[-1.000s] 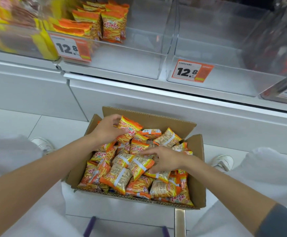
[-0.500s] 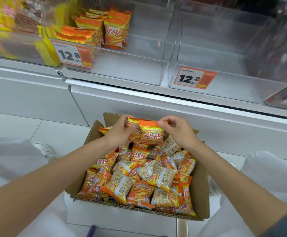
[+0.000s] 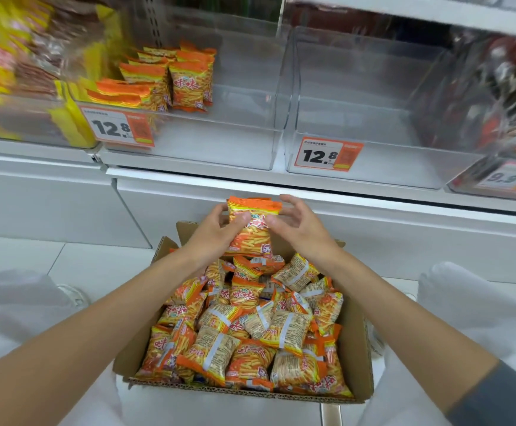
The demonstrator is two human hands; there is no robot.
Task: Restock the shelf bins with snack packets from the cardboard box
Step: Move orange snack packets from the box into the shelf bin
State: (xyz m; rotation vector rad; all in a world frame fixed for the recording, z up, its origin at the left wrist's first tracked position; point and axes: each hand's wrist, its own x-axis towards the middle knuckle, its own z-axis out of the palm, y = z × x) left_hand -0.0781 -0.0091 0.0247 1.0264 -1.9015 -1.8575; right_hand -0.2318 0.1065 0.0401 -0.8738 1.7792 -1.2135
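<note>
I hold an orange snack packet [image 3: 252, 227] upright above the cardboard box [image 3: 355, 358], left hand [image 3: 212, 230] and right hand [image 3: 301, 226] pinching its sides, label facing me, likely to square it before shelving. The clear bin [image 3: 219, 149] above, partly stocked with matching packets [image 3: 189, 81], looks like its destination.

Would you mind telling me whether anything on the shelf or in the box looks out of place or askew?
Nothing looks damaged or spilled. The packets in the cardboard box lie jumbled, some face down. In the left clear bin, the stocked packets crowd its left rear corner, several leaning. The right clear bin holds none.
</note>
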